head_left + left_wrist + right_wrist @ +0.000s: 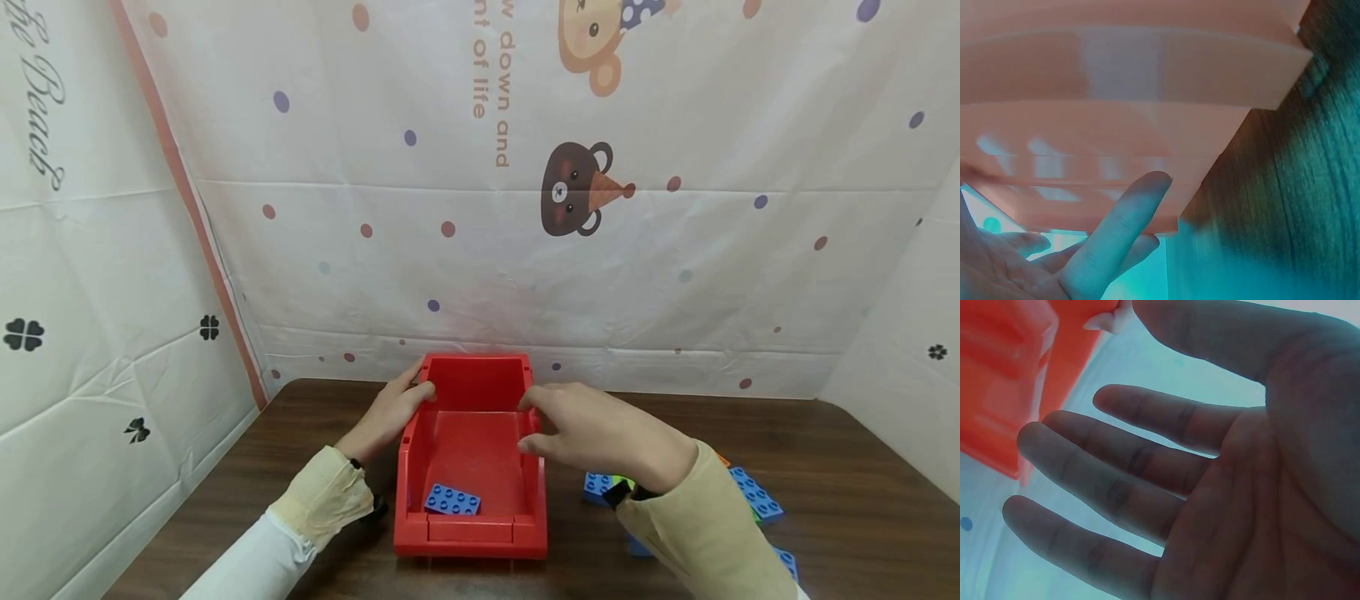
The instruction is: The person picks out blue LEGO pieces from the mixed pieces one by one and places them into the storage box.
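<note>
A red plastic bin (480, 450) stands on the table with its low front towards me. One blue toy building block (452, 500) lies inside, near that front edge. My left hand (388, 417) holds the bin's left wall, thumb at the rim; in the left wrist view its fingers (1116, 231) lie against the bin's outer side. Over the bin's right wall hovers my right hand (600, 429), thumb and fingers spread apart with nothing between them. The right wrist view shows its palm (1222, 506) bare and the fingers loosely extended beside the bin (997, 381).
Several more blocks, blue (756, 493), green and orange, lie on the wooden table (337, 467) to the right, partly hidden by my right forearm. A printed white cloth (450, 275) hangs close behind the bin and along both sides.
</note>
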`<action>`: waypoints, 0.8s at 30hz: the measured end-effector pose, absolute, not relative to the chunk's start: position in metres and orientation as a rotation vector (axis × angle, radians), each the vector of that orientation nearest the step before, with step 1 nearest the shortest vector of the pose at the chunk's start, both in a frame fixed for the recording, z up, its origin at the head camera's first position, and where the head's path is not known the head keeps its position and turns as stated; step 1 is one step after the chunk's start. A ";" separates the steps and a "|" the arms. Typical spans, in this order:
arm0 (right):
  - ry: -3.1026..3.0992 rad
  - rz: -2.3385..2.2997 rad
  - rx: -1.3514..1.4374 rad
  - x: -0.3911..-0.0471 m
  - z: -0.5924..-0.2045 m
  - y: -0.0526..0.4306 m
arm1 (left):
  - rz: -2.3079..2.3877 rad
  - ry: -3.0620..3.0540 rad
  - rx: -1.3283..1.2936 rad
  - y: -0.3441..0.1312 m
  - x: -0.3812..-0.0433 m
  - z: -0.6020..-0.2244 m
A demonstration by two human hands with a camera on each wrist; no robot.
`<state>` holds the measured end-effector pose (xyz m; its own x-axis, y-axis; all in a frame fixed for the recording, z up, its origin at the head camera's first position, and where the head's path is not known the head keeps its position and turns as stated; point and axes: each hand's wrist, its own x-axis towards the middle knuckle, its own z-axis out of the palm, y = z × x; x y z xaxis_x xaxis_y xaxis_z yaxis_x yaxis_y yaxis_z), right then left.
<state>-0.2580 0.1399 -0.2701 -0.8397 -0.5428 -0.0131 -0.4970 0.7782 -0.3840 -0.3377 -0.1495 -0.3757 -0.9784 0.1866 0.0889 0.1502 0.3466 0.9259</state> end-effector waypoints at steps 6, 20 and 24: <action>2.849 -0.598 -0.842 -0.261 -0.272 0.146 | 1.746 2.553 0.314 -0.149 -0.338 -0.375; 2.838 -0.606 -0.816 -0.270 -0.278 0.149 | 1.754 2.557 0.317 -0.149 -0.337 -0.376; 2.866 -0.546 -0.891 -0.274 -0.282 0.151 | 1.755 2.558 0.315 -0.149 -0.337 -0.377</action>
